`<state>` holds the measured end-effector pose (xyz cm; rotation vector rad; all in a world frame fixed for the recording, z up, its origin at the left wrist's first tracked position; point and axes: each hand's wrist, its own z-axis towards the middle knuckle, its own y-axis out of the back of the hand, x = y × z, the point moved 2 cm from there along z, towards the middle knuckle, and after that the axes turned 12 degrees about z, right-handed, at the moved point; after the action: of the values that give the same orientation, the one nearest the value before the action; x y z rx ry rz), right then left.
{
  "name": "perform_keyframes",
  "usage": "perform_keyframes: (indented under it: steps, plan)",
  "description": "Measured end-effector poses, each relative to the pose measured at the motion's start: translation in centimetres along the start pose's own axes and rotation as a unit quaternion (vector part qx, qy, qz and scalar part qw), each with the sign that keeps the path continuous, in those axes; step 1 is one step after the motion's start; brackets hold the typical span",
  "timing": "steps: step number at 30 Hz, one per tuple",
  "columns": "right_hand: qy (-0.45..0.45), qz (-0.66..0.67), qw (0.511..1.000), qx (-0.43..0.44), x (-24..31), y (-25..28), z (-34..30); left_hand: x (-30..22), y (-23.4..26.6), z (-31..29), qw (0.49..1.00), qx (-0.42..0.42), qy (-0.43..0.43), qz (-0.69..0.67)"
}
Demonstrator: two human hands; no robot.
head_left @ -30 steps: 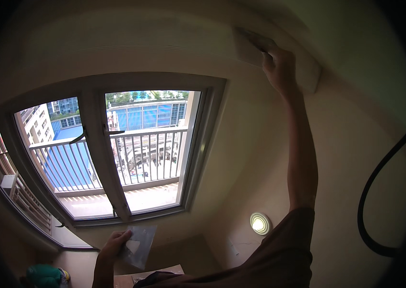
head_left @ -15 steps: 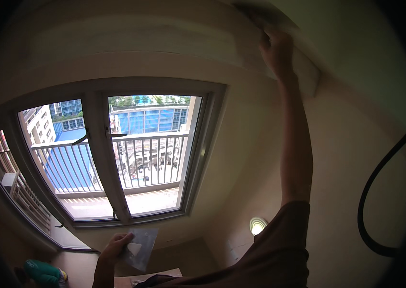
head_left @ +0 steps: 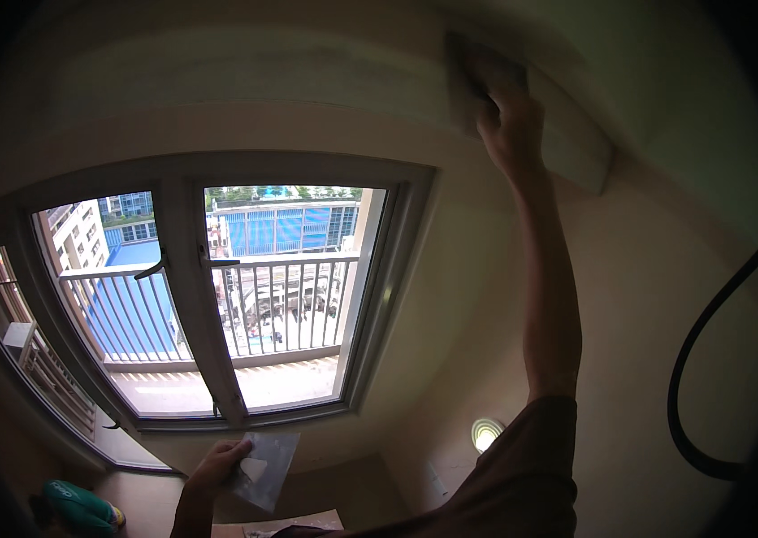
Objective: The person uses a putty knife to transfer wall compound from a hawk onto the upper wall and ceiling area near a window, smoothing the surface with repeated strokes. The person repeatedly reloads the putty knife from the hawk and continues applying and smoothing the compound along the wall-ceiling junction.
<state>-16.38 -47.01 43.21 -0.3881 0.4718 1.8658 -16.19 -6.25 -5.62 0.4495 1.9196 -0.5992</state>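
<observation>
The flat dark tool [head_left: 461, 85] is gripped in the closed fingers of the right hand [head_left: 513, 134], its far part blurred in the dim light. Its broad face is turned toward the pale beam [head_left: 576, 148] under the ceiling — held flat, it seems, so that the whole width can be laid along that surface; whether contact is made cannot be told. The wrist is carried in line with the forearm [head_left: 551, 296], which is stretched almost straight, presumably because the beam is set so high.

By the left hand [head_left: 216, 464], a thin pale sheet [head_left: 275, 462] is pinched at its near edge, the thumb laid over it and the other fingers mostly hidden. A white patch [head_left: 254, 469] is seen on the sheet just beside the thumb; by the edge hold, most of the face appears to be kept free. This hand is kept low, well apart from the raised one — perhaps so that the sheet is out of the way, yet within easy reach.

Farther out, the window [head_left: 189, 305] is set below the beam, and by it the left side is lit. Behind the right sleeve [head_left: 522, 457], a round lamp [head_left: 486, 436] is partly covered.
</observation>
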Motion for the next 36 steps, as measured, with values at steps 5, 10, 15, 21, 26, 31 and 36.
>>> perform_keyframes:
  steps: [5, 10, 15, 21, 26, 31, 36]
  plan:
    - [-0.146, -0.048, 0.985, 0.075, 0.8, 2.9, 0.8, -0.6, 0.0, -0.5, 0.999, -0.009, 0.011, 0.038]
    - [0.014, -0.047, 0.999, -0.004, -1.1, 2.6, 4.0, -0.6, 0.2, -0.5, 1.0, 0.004, -0.007, 0.019]
    - [0.039, -0.037, 0.999, -0.01, -1.6, 1.8, 3.8, -0.3, 0.4, -1.2, 1.0, -0.019, -0.018, 0.001]
    - [-0.089, -0.032, 0.991, 0.098, 1.3, 2.0, -0.5, -1.5, 0.3, -2.2, 0.999, -0.027, 0.008, 0.039]
    - [-0.016, 0.051, 0.999, 0.001, 1.6, 3.2, -1.6, -1.4, 0.4, -2.1, 1.0, -0.02, -0.015, 0.014]
    - [-0.022, -0.039, 0.998, -0.032, -2.4, 6.0, 0.8, -2.0, 0.5, -2.1, 0.999, -0.023, -0.029, 0.024]
    - [0.019, -0.092, 0.996, -0.011, -6.5, 6.0, 1.1, -2.1, 0.0, -2.0, 0.999, -0.018, -0.037, 0.016]
